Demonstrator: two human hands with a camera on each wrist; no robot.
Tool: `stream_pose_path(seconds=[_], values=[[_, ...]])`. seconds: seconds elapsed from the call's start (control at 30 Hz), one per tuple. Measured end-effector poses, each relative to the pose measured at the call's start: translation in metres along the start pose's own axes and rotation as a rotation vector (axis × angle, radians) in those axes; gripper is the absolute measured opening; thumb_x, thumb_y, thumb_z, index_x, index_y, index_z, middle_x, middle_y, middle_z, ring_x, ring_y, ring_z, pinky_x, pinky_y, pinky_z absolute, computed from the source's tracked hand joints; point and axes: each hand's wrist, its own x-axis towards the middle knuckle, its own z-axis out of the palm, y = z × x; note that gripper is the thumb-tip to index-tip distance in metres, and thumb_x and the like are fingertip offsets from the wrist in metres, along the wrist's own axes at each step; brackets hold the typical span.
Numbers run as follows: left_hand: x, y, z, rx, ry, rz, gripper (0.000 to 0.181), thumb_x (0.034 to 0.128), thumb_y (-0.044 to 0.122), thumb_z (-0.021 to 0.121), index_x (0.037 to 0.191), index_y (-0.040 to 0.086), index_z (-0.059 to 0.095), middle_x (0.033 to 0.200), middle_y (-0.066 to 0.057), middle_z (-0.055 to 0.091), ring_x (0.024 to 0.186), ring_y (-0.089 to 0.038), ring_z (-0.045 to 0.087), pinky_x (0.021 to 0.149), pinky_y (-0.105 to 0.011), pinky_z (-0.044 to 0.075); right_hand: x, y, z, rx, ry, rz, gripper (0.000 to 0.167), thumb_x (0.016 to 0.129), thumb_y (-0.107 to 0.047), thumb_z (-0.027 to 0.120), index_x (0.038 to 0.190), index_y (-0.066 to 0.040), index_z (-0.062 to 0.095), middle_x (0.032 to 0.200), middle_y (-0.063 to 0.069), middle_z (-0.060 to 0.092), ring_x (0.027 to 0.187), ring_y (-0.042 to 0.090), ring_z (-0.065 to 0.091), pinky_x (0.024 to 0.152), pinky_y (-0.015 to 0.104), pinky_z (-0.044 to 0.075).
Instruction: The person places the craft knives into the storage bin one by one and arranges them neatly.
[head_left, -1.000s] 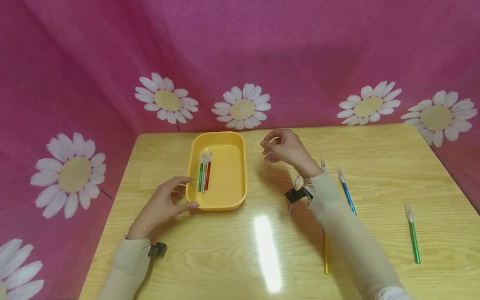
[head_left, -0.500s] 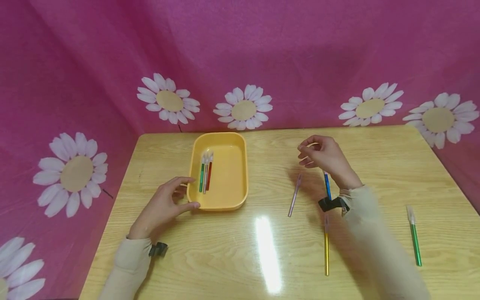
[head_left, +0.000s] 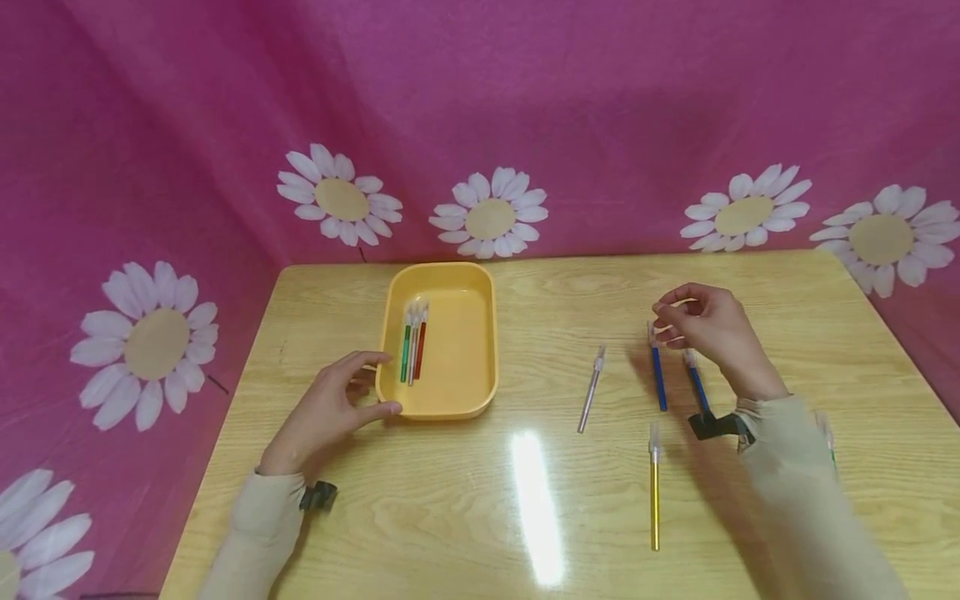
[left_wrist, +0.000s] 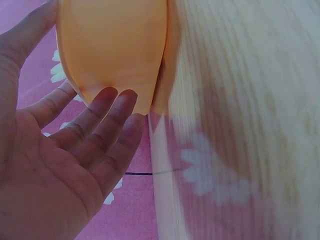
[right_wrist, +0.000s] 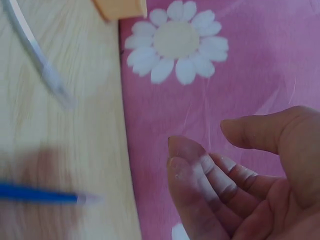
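Nearest the person lies the gold tool (head_left: 655,504), pen-shaped, slim metallic barrel w/ clear cap, flat on the wood-grain table (head_left: 450,517). R of it, the green tool (head_left: 827,435) is mostly hidden behind the R sleeve (head_left: 821,492).

Next, L hand (head_left: 333,408) at the near L corner of the yellow tray (head_left: 472,400): thumb & fingers spread, tips touching rim & outer wall, prob. to steady it b/c a light tray could slide. Tray looks plastic, shallow, rounded corners. Inside, a trio of tools (head_left: 413,354) (green, pale, red) lies side by side nr L wall, caps pointing away; likely set parallel so they take little room.

Btwn tray & R arm: lilac tool (head_left: 591,396), slightly slanted, then first blue tool (head_left: 659,379) and second blue tool (head_left: 698,387), all caps-far, prob. spaced for easy picking.

R hand (head_left: 716,333) hangs over the blue tools' cap ends, fingers loosely curved, thumb apart from them in the R wrist view, nothing gripped. Touching a cap? Can't tell.

Farthest: pink cloth (head_left: 600,167) w/ white daisies, prob. hung as backdrop.
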Motion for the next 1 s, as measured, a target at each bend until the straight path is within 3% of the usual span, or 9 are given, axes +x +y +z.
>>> stream_pose_path(seconds=[0.33,0.5,0.63,0.83,1.0], values=[[0.001,-0.001,-0.001,0.000,0.009,0.050,0.073,0.0803,0.035,0.091,0.142,0.015,0.058,0.139,-0.007,0.064,0.112,-0.026,0.067,0.104,-0.051,0.057,-0.020,0.038,-0.024,-0.058,0.060,0.058,0.043,0.106,-0.030,0.060,0.128,0.007,0.056,0.083,-0.021,0.069,0.074,0.003,0.075,0.069,0.026,0.064],[0.000,-0.001,-0.001,-0.021,-0.003,-0.001,0.075,0.0801,0.042,0.090,0.144,0.019,0.057,0.142,-0.006,0.062,0.115,-0.027,0.065,0.106,-0.052,0.055,-0.032,0.060,-0.038,-0.133,0.076,0.096,0.046,0.106,-0.032,0.059,0.129,0.008,0.055,0.084,-0.022,0.070,0.074,-0.001,0.072,0.067,0.025,0.063],[-0.001,-0.001,0.000,-0.029,-0.004,-0.022,0.076,0.0802,0.045,0.090,0.144,0.021,0.056,0.143,-0.005,0.061,0.116,-0.028,0.064,0.107,-0.052,0.054,-0.041,0.077,-0.051,-0.205,0.105,0.115,0.046,0.105,-0.032,0.061,0.126,0.009,0.057,0.083,-0.017,0.073,0.071,-0.004,0.069,0.063,0.025,0.063],[-0.001,0.000,-0.002,-0.023,-0.003,-0.010,0.075,0.0802,0.042,0.090,0.144,0.019,0.057,0.143,-0.005,0.062,0.115,-0.026,0.065,0.105,-0.051,0.056,-0.056,0.098,-0.069,-0.292,0.163,0.126,0.052,0.104,-0.036,0.064,0.127,0.010,0.058,0.083,-0.007,0.076,0.065,0.001,0.071,0.059,0.025,0.060],[-0.002,0.002,-0.001,-0.013,0.002,-0.003,0.075,0.0799,0.039,0.091,0.143,0.018,0.058,0.142,-0.004,0.063,0.114,-0.026,0.066,0.104,-0.050,0.057,-0.070,0.112,-0.082,-0.390,0.239,0.169,0.059,0.102,-0.043,0.063,0.128,0.010,0.060,0.089,0.010,0.079,0.060,0.002,0.068,0.054,0.025,0.052]])
